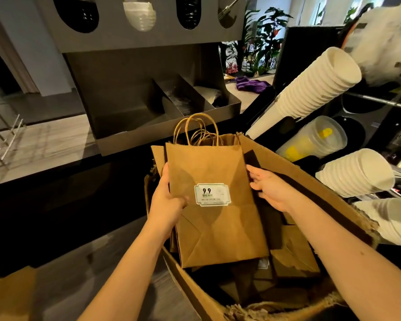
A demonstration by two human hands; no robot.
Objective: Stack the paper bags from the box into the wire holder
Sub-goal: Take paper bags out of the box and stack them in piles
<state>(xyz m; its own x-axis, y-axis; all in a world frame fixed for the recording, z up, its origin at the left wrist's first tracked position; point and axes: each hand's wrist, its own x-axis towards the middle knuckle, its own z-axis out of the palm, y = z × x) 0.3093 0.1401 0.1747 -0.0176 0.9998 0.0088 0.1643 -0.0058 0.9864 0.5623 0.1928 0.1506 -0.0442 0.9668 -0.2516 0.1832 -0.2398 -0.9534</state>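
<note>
A stack of flat brown paper bags (218, 223) with twisted paper handles is held upright above the open cardboard box (310, 181). The front bag carries a white label printed "9.9". My left hand (166, 202) grips the stack's left edge, thumb on the front. My right hand (269, 188) holds the right edge, with its fingers behind the bags. More flat bags (294, 256) lie inside the box below. The wire holder (5, 135) stands on the counter at the far left, partly out of view.
A grey metal dispenser unit (148, 93) with compartments stands right behind the bags. Stacks of white paper cups (317, 89) and clear plastic cups (310, 140) lie on the right. A purple cloth (252, 84) sits on the back counter.
</note>
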